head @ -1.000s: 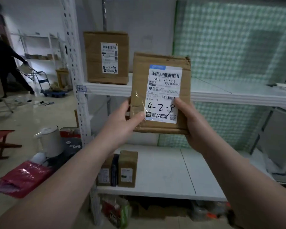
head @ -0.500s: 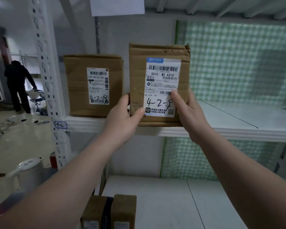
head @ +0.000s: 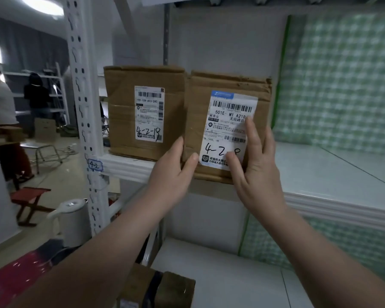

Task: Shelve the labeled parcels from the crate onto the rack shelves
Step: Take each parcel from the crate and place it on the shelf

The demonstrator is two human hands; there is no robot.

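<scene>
A brown cardboard parcel (head: 222, 130) with a white label marked "4-2-" stands upright on the white rack shelf (head: 331, 172). It touches a second parcel (head: 142, 112), marked "4-2-18", on its left. My left hand (head: 171, 174) grips the parcel's lower left corner, thumb on the front. My right hand (head: 256, 172) lies flat against the label with its fingers spread, hiding the last handwritten digit. The parcel's bottom edge sits at the shelf's front lip.
The perforated white rack post (head: 82, 107) carries a "4-2" tag (head: 95, 165). Two small parcels (head: 165, 287) stand on the lower shelf (head: 231, 274). A white kettle (head: 73, 221), a red bag (head: 13, 278) and a red stool (head: 29, 198) are at left. People (head: 0, 107) stand far left.
The parcel has gone up and back onto the shelf, beside the "4-2-18" parcel. My right hand has left the parcel's edge and now lies flat on the label.
</scene>
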